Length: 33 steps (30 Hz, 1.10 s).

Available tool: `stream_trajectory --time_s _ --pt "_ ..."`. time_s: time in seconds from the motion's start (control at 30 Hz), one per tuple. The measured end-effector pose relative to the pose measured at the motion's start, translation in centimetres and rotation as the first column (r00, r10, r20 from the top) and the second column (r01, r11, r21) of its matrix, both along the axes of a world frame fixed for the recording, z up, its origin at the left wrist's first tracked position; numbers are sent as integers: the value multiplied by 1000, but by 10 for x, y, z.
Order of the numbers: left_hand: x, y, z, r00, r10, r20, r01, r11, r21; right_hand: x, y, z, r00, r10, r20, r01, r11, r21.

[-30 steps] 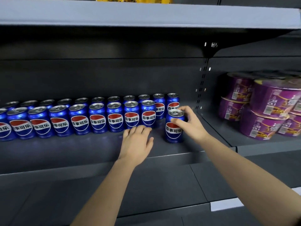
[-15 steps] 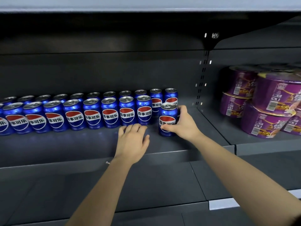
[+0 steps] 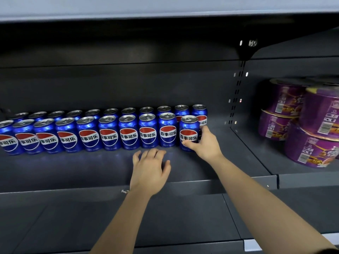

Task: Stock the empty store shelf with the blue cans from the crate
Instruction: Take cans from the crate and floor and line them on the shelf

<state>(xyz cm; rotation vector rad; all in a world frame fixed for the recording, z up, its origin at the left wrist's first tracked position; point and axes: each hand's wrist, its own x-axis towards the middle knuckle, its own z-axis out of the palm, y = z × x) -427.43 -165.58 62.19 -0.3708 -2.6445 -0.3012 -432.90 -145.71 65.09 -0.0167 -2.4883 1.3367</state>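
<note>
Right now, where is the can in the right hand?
In the head view, the blue Pepsi can stands at the right end of the front row on the shelf, gripped by the right hand.

Grips the rightmost front can (image 3: pixel 189 133) with the right hand (image 3: pixel 206 145); holds the left hand (image 3: pixel 149 169) open, palm down, over the shelf (image 3: pixel 73 167) just before the row (image 3: pixel 88 137).
</note>
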Motion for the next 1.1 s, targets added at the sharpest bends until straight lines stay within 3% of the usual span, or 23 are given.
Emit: stream_trajectory --time_s 0.27,0.67,0.87,1.1 --pt "2 1 2 1000 16 -6 -16 1000 15 -8 -5 -9 1000 -22 4 21 999 44" --pt "3 2 2 999 38 -38 -36 998 43 -16 -9 -14 994 -103 34 90 959 268" --pt "4 0 3 999 53 -10 -53 997 60 -14 -13 -15 989 -144 14 136 959 250" --pt "5 1 5 999 46 4 -46 998 50 -18 -14 -17 985 -168 28 144 913 382"
